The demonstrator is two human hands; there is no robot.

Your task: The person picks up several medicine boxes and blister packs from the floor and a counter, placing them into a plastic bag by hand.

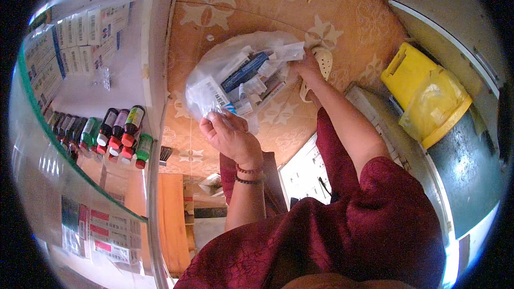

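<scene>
My left hand (235, 138), with two beaded bracelets at its wrist, pinches the near rim of a clear plastic bag (200, 68). The bag's mouth faces up, and several medicine cartons lie jumbled inside. Among them are a dark blue carton (245, 73), a white carton (211, 92) bearing writing and a small clear plastic container (253, 87). My right hand (308, 67) grips the bag at its far right side, with its fingers partly hidden. A flat white carton or packet (291, 51) touches those fingers; whether they hold it too is unclear.
A glass display cabinet (150, 48) on the left holds stacked medicine boxes (90, 36) and several bottles (132, 124). On the right, a yellow plastic bin (417, 84) stands beside a dark-topped surface (470, 172). My cream clog (322, 62) is on the patterned tile floor (249, 4), with litter farther off.
</scene>
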